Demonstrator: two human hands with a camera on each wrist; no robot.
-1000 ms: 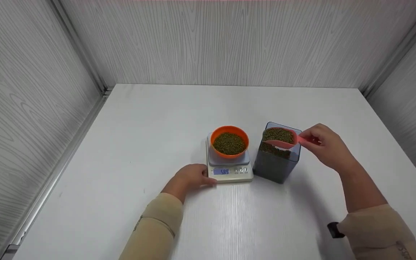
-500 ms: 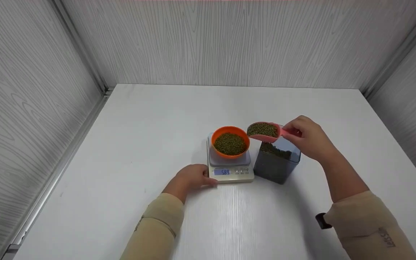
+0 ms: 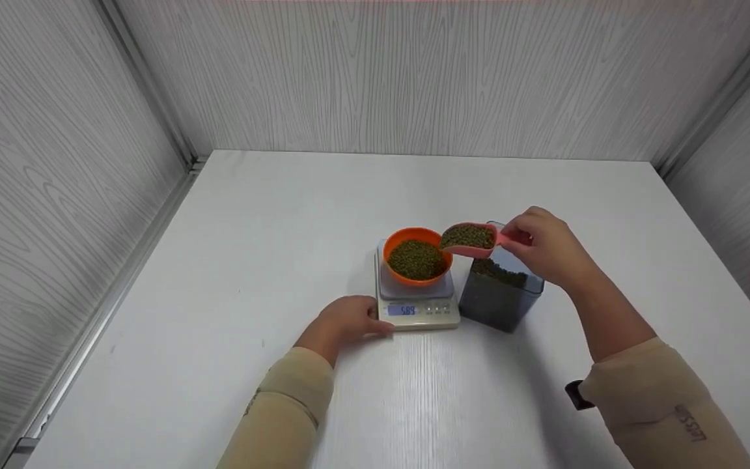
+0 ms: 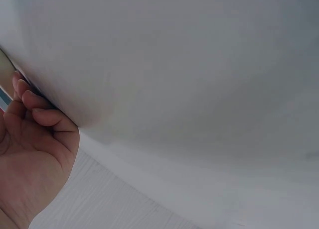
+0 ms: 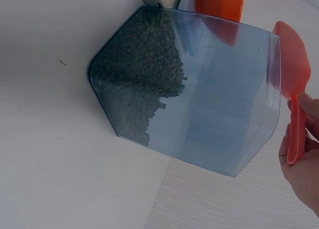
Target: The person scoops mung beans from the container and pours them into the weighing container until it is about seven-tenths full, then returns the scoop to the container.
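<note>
My right hand (image 3: 547,247) pinches the handle of a pink scoop (image 3: 476,251) heaped with small green beans, likely mung beans. The scoop's lip overlaps the right rim of an orange bowl (image 3: 414,282), roughly level in the head view. Green beans partly fill that bowl, which sits on a white kitchen scale (image 3: 424,321); its display seems to read 589. At the scale's front left corner my left hand (image 3: 347,319) holds on, thumb along the front edge. Beside the scale stands a clear bluish container (image 5: 214,104), part full of beans. The right wrist view shows the scoop's underside.
Everything stands on a white table (image 3: 284,215). Grey wood-grain panels close it in at the back (image 3: 375,78) and on both sides. The container's tall walls rise between my right forearm and the scale.
My right hand has carried the filled scoop leftward, from above the container to the bowl's right rim. The left hand and scale stay put, and the displayed number looks the same.
</note>
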